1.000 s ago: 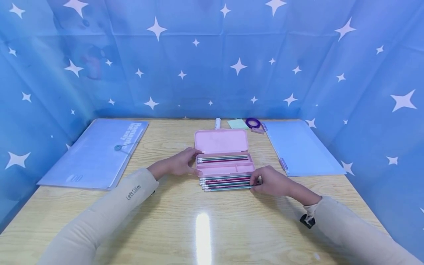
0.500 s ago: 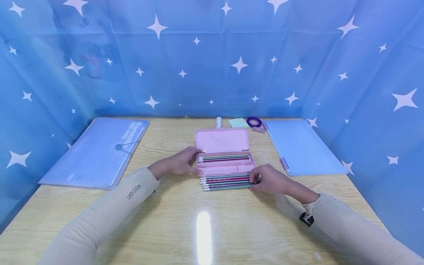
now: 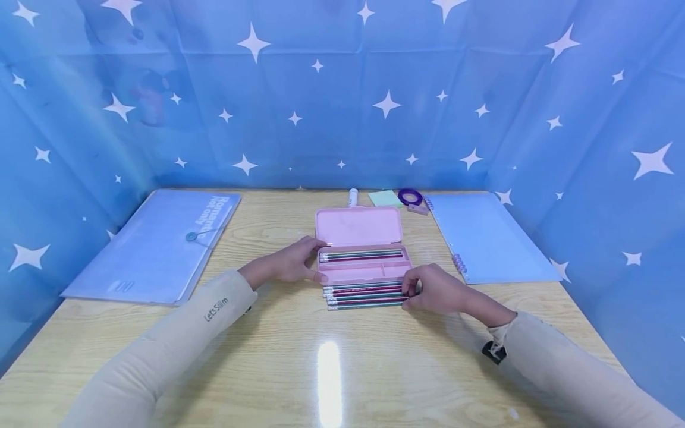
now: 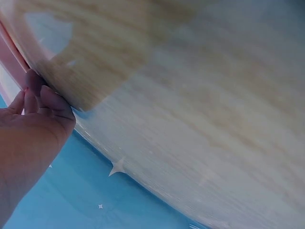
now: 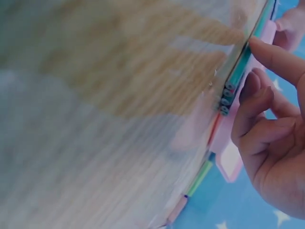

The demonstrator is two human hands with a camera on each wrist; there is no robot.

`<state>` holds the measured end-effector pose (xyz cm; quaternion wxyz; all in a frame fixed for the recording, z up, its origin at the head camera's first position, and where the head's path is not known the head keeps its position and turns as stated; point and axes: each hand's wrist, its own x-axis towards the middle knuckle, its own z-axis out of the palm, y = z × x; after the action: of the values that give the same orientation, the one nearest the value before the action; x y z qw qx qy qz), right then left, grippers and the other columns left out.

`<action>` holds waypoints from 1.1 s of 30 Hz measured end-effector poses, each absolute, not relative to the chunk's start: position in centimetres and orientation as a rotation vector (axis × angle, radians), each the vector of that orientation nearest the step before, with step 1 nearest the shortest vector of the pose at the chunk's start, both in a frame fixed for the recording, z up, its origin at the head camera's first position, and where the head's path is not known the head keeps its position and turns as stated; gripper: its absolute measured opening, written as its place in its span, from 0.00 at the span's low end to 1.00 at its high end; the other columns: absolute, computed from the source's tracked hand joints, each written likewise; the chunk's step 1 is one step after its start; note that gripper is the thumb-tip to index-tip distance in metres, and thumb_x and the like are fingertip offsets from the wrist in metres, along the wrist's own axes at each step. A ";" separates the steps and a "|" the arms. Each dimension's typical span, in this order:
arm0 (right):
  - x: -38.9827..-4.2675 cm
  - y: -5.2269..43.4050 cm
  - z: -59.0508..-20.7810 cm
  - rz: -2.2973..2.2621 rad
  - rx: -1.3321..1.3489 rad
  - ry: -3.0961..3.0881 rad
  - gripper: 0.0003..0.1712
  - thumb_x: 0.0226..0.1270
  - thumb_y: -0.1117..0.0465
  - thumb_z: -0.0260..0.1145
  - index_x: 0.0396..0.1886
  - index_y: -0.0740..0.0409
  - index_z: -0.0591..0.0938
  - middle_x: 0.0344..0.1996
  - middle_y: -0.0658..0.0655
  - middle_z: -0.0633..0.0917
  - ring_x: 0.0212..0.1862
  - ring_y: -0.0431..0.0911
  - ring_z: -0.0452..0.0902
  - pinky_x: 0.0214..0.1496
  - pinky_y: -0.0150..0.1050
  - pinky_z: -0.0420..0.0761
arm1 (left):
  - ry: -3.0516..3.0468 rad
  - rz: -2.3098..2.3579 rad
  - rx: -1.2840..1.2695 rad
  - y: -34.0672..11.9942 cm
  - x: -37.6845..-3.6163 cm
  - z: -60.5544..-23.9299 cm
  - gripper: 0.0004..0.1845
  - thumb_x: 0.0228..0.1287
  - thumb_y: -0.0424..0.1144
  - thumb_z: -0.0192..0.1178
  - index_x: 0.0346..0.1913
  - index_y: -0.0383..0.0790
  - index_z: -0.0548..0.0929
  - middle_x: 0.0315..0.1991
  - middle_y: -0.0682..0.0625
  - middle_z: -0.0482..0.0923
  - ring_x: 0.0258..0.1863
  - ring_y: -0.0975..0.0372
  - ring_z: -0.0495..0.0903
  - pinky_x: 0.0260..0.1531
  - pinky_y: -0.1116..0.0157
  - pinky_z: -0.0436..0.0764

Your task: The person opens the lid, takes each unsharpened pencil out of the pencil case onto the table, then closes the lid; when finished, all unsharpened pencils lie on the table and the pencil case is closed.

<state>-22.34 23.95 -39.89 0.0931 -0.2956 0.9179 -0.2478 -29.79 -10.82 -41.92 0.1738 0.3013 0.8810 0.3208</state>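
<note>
A pink pencil case [image 3: 357, 227] lies with its lid folded back at the middle of the table. Several pencils [image 3: 361, 255] lie in its rear compartment; the front compartments show bare pink. My left hand [image 3: 291, 261] holds the case's left end, thumb at the front corner and fingers by the hinge. Along the front of the case lies a row of loose pencils [image 3: 364, 295], white erasers to the left. Their right ends are between the thumb and fingers of my right hand [image 3: 436, 290]. In the right wrist view the thumb touches the green pencils [image 5: 238, 71].
A clear document folder [image 3: 155, 246] with a string button lies left. On the right is a spiral notebook [image 3: 489, 238]. Behind the case are a white tube [image 3: 352, 198], pale green sticky notes [image 3: 384, 199], a purple tape roll [image 3: 409, 197] and a small pinkish block [image 3: 418, 210].
Hardly anything differs. My right hand shifts very slightly left along the pencil ends, while the left hand stays on the case.
</note>
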 end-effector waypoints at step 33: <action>-30.5 22.1 -39.1 -0.768 -0.782 2.769 0.04 0.63 0.67 0.71 0.35 0.59 0.90 0.39 0.57 0.89 0.33 0.46 0.76 0.35 0.39 0.74 | 2.523 0.888 0.853 -10.9 -29.7 -41.8 0.49 0.56 0.55 0.72 0.73 0.35 0.61 0.66 0.43 0.63 0.60 0.55 0.65 0.60 0.58 0.67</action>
<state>-30.49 22.10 -39.14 0.0816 -0.2616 0.9267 -0.2571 -29.67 -10.86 -41.79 0.1663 0.2997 0.8861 0.3120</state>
